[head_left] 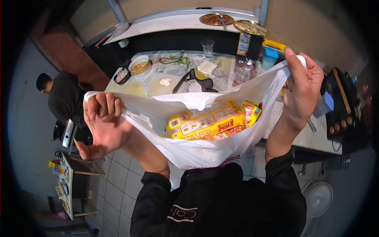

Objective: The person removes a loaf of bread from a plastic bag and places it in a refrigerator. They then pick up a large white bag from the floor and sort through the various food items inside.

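Well — filmy white bag (pixel 205 152), glossy oblong packet (pixel 206 120) inside.

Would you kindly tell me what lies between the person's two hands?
In the head view, a white bag hangs open between the left hand and right hand, yellow packets inside.

Glass (pixel 207 48) on counter (pixel 226 67) near green stalks (pixel 181 60), possibly scallions; two plates (pixel 201 19) on ledge (pixel 169 25).

The left hand (pixel 106 125) and right hand (pixel 303 87) are raised well apart, both gripping.
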A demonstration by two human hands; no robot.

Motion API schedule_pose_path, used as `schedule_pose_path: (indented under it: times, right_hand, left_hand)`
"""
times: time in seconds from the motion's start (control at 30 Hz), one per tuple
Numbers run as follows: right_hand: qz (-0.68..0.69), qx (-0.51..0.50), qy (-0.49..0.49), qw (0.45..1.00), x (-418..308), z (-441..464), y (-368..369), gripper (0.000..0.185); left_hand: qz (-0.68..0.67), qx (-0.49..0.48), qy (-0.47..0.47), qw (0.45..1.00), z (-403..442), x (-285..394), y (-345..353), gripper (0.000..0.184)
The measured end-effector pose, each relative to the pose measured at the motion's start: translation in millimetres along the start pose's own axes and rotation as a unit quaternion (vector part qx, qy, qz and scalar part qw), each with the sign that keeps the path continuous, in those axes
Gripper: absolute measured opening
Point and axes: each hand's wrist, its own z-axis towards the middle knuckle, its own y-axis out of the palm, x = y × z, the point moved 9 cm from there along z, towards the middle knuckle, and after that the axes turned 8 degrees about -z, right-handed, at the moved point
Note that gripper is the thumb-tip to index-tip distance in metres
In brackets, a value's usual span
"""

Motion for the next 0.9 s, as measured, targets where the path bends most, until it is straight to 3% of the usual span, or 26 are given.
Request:
schedule_pose_path:
  times: [0.17,0.23,0.3,0.37,0.5,0.57,0.63,0.67,0.7,0.77,0.83,0.9]
  right_hand:
    - [0.012,0.012,-0.004,1.0,60.0,65.0,22.9,0.026]
    - [-0.03,0.029,0.006,0.999,82.6,76.5,18.5,0.028]
    - [-0.058,0.041,0.017,0.997,103.7,82.5,16.3,0.029]
    - [-0.089,0.054,0.029,0.994,125.9,84.0,12.0,0.03]
    - [-0.175,0.03,0.095,0.98,186.8,71.0,7.6,0.032]
    - [-0.215,0.034,0.131,0.967,208.4,69.7,-1.2,0.032]
    - [-0.172,0.034,0.138,0.975,205.8,68.9,-2.6,0.033]
    - [-0.194,0.01,0.105,0.975,197.8,69.7,4.6,0.034]
    - [-0.196,0.013,0.107,0.975,198.1,69.4,4.6,0.034]
    - [-0.265,-0.081,0.122,0.953,203.1,67.4,16.7,0.032]
    - [-0.284,-0.112,0.144,0.941,204.1,63.6,15.6,0.028]
    - [-0.3,-0.141,0.161,0.93,207.7,57.7,18.5,0.024]
  left_hand:
    - [0.075,0.041,0.028,0.996,57.6,-30.8,-59.8,0.061]
    - [0.186,0.104,0.028,0.977,61.8,-39.2,-75.0,0.06]
    - [0.101,0.08,-0.003,0.992,65.4,-60.5,-95.3,0.059]
    - [0.205,0.135,-0.061,0.967,62.3,-82.5,-120.3,0.058]
    - [0.153,0.112,-0.192,0.963,27.5,-130.0,-159.7,0.049]
    - [0.113,0.138,-0.21,0.961,16.1,-138.2,-183.9,0.053]
    - [0.112,0.17,-0.22,0.954,15.8,-131.9,-189.4,0.061]
    - [0.141,0.207,-0.213,0.945,12.7,-130.6,-190.7,0.074]
    - [0.139,0.207,-0.216,0.944,11.0,-131.4,-189.9,0.074]
    - [0.19,0.177,-0.316,0.913,-2.6,-141.7,-186.4,0.075]
    - [0.172,0.176,-0.333,0.91,-13.3,-138.2,-187.6,0.083]
    - [0.185,0.141,-0.407,0.883,-24.4,-144.0,-179.4,0.092]
